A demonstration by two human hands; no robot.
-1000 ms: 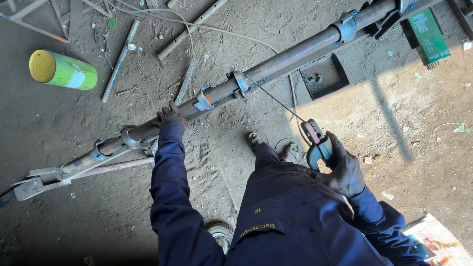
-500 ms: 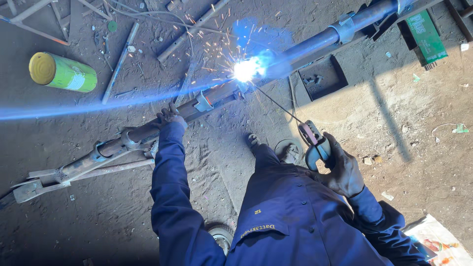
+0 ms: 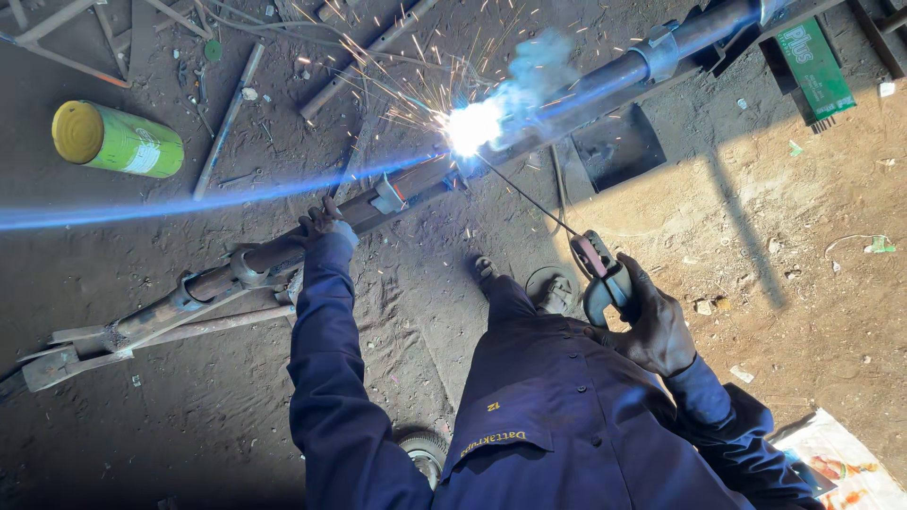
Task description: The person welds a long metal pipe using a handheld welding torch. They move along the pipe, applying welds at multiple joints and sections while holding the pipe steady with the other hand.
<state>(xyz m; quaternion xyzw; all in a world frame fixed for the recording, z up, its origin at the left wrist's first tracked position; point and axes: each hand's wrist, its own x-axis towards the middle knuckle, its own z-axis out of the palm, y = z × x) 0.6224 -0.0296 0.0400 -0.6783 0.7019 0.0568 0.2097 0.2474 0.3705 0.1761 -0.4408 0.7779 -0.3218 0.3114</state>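
I see my left hand (image 3: 321, 224) wrapped over the long steel pipe (image 3: 283, 250) lying slantwise on the dirt floor (image 3: 756, 217), fingers curled onto it. My right hand (image 3: 652, 326) grips the electrode holder (image 3: 600, 274), fingers closed round its handle; the rod (image 3: 524, 194) meets the pipe at a bright arc (image 3: 470, 127). A green can (image 3: 118, 140) lies near the floor's upper left.

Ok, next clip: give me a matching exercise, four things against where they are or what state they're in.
Things:
1. left hand
2. right hand
3. can
4. green box

Places or states:
A. lying on its side, upper left
B. gripping the electrode holder
C. resting on the long pipe
D. on the ground, upper right

Pairs: 1-C, 2-B, 3-A, 4-D
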